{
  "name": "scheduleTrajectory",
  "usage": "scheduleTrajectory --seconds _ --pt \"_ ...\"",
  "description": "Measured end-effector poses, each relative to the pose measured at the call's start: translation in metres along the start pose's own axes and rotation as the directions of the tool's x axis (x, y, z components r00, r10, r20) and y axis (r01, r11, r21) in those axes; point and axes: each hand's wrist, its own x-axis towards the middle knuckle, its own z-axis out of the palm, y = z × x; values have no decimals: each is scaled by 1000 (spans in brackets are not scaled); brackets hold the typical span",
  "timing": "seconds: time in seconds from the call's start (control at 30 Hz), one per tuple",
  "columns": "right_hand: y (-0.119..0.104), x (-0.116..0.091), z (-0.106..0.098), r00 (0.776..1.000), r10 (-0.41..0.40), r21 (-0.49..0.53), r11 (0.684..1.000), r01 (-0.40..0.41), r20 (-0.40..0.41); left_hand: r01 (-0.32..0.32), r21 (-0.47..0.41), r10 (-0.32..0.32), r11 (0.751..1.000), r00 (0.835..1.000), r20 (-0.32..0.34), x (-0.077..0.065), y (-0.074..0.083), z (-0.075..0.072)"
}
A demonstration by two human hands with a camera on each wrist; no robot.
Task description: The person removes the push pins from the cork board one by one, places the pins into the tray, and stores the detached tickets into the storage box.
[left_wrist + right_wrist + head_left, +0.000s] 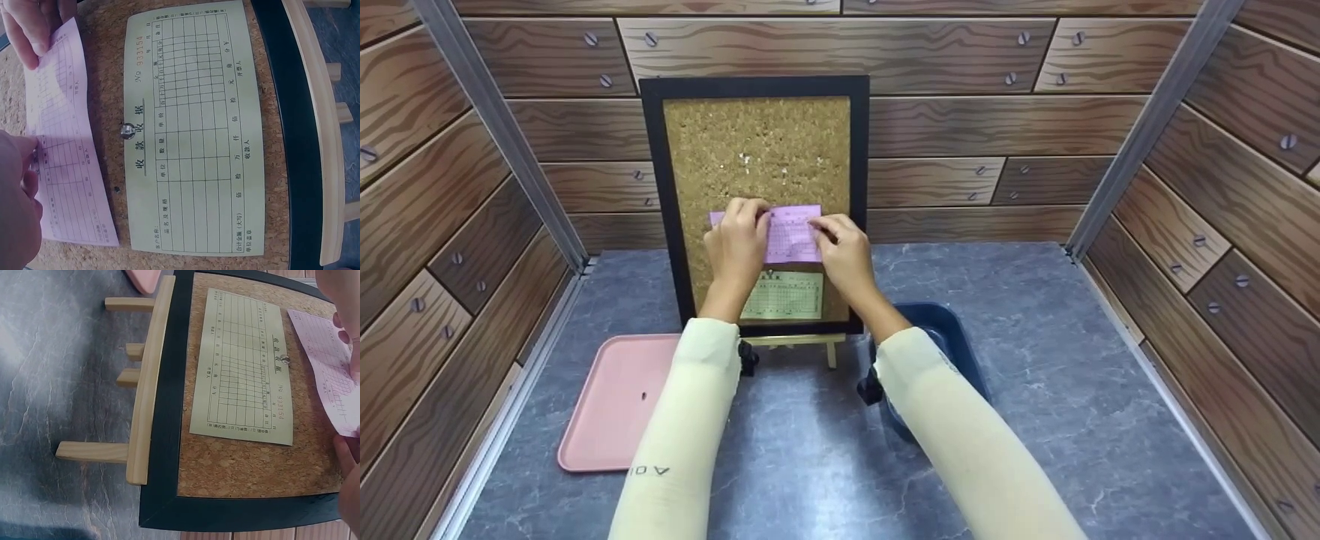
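Okay, from my end the pink slip (793,236) lies long side crosswise on the corkboard (757,135); right hand (847,256) pinches its right end, left hand (737,244) curls at top middle, can't tell its grip.

A grey marbled surface (1072,390) spread beneath the grip.
On it, a pink tray (604,405) lay low and left of the left hand (737,244); a pale wooden stand (832,354) stood lower than the left hand and right hand (846,255), roughly between them; a dark blue container (964,341) sat low and right of the right hand, probably rectangular, though the right sleeve (967,435) hid part.
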Motion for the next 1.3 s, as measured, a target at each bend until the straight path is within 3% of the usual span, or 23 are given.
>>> scheduleTrajectory --seconds 0.43,0.97,1.3 --pt "3 -4 1 1000 26 4 1000 -26 10 35 -7 -35 999 999 0 -1 2 1" --pt "0 1 1 999 -36 14 999 36 -5 19 -22 -18 1000 999 50 1 -2 -1" --pt "0 -1 0 1000 -7 18 1000 7 3 -1 -10 2 1000 1000 21 -2 -1 -1"
